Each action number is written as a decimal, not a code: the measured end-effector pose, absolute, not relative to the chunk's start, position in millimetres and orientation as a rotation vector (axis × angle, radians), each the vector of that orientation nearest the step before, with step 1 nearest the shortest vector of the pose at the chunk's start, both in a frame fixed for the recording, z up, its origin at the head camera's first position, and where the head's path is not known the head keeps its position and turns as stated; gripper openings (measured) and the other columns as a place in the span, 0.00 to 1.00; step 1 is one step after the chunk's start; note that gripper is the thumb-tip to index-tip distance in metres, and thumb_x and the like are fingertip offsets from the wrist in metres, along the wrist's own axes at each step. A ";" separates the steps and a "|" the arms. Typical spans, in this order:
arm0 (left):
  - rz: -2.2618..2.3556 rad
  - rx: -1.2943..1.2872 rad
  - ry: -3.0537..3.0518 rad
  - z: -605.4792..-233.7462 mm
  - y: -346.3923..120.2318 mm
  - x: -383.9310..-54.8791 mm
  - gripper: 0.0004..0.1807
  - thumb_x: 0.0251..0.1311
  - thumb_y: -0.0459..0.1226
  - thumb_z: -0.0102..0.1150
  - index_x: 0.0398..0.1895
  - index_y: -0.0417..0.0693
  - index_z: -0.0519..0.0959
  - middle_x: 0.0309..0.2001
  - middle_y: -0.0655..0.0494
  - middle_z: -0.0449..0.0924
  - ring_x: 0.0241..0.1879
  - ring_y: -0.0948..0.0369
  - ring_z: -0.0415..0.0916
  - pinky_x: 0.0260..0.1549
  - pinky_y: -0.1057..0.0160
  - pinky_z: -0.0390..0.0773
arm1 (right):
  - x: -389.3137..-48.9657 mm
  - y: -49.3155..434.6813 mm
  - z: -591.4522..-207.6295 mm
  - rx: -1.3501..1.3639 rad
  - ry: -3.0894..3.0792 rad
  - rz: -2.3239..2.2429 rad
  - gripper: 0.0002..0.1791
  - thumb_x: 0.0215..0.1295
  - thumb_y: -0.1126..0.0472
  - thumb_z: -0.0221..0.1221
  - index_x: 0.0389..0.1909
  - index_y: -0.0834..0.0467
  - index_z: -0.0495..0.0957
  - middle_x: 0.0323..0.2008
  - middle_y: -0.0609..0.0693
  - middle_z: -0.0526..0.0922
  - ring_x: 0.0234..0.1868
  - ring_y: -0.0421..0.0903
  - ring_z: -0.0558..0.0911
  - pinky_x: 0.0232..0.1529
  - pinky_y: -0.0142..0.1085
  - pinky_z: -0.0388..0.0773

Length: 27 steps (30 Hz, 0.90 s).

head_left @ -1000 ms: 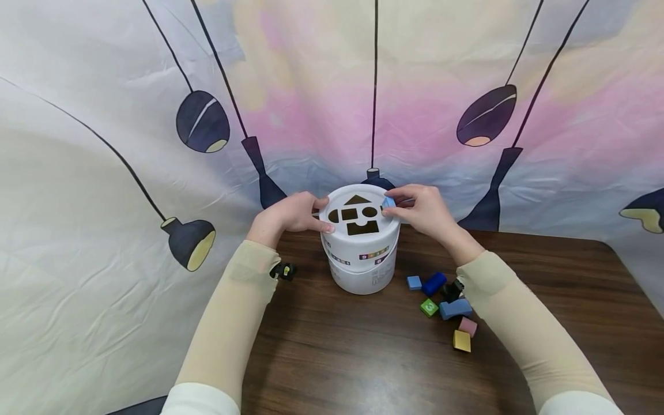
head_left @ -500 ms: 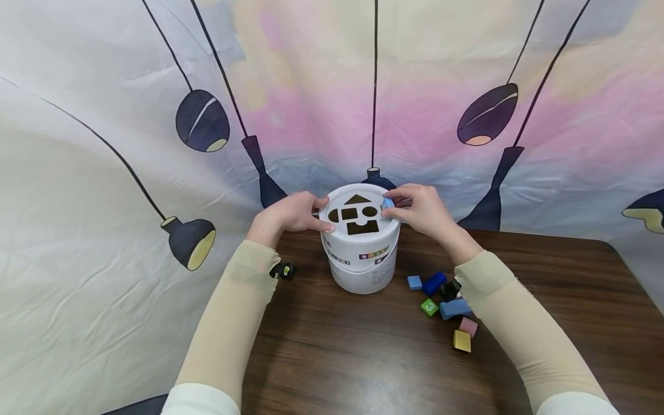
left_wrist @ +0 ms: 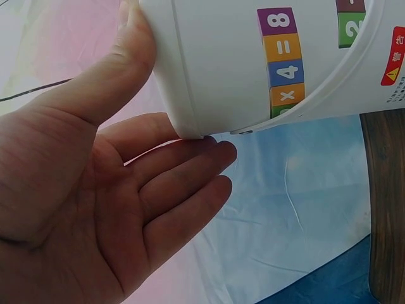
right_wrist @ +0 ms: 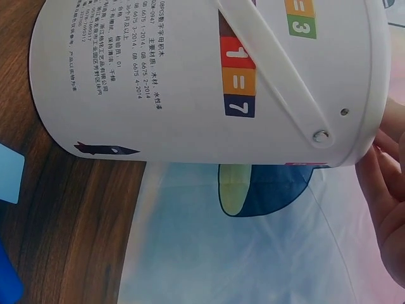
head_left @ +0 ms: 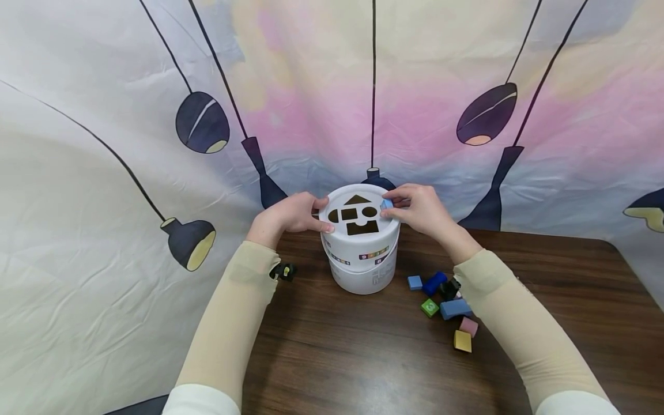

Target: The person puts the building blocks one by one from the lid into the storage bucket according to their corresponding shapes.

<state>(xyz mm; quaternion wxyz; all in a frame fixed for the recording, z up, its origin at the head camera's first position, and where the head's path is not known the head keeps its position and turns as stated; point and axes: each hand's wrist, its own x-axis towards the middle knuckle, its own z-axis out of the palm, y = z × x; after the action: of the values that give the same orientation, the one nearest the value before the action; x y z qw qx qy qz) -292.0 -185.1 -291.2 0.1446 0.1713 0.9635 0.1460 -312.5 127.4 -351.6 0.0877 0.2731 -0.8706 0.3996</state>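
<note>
A white bucket (head_left: 363,276) stands on the table, its white lid (head_left: 339,230) cut with several dark shaped holes. My left hand (head_left: 290,216) rests at the left of the lid, the thumb laid over its edge. In the left wrist view the fingers (left_wrist: 183,209) of that hand stretch loosely beside the bucket. At the lid's right side, my right hand (head_left: 422,210) pinches a small light blue block (head_left: 386,204) between thumb and fingers, against the lid. Its full shape is hidden by the fingers. The right wrist view shows only part of this hand, at its right edge.
Several blocks lie right of the bucket: a small light blue one (head_left: 414,282), a dark blue cylinder (head_left: 434,283), a green one (head_left: 429,308), a larger blue one (head_left: 455,309), a pink one (head_left: 469,327) and a yellow one (head_left: 463,341). A patterned cloth (head_left: 311,115) hangs behind.
The right hand and the light blue block have shifted very slightly left and down on the lid. My left hand and the bucket have stayed in place.
</note>
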 end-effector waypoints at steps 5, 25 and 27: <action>0.426 0.494 2.777 -293.1 -186.0 -292.8 0.49 0.66 0.53 0.74 0.83 0.47 0.62 0.78 0.43 0.68 0.78 0.46 0.63 0.74 0.47 0.67 | -312.0 127.7 -352.0 0.813 -2.596 1.188 0.25 0.64 0.56 0.78 0.59 0.62 0.88 0.55 0.58 0.86 0.53 0.56 0.87 0.55 0.48 0.86; 0.434 0.506 2.776 -291.3 -184.7 -290.9 0.49 0.66 0.53 0.75 0.83 0.46 0.62 0.78 0.43 0.67 0.78 0.46 0.63 0.74 0.47 0.67 | -309.9 130.4 -354.0 0.802 -2.593 1.219 0.24 0.65 0.54 0.78 0.57 0.61 0.89 0.56 0.56 0.86 0.54 0.54 0.86 0.56 0.48 0.86; 0.428 0.499 2.776 -290.9 -184.6 -290.6 0.49 0.66 0.53 0.75 0.83 0.46 0.62 0.78 0.43 0.68 0.78 0.46 0.63 0.74 0.47 0.67 | -309.7 130.4 -354.5 0.804 -2.590 1.227 0.23 0.65 0.54 0.77 0.57 0.61 0.89 0.56 0.56 0.86 0.54 0.54 0.86 0.57 0.48 0.86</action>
<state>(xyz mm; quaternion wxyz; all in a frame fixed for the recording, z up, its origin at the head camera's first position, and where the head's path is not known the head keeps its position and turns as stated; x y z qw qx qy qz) -290.6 -184.6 -290.9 0.1437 0.1732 0.9630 0.1486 -309.7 130.4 -354.5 0.0826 0.2692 -0.8672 0.4108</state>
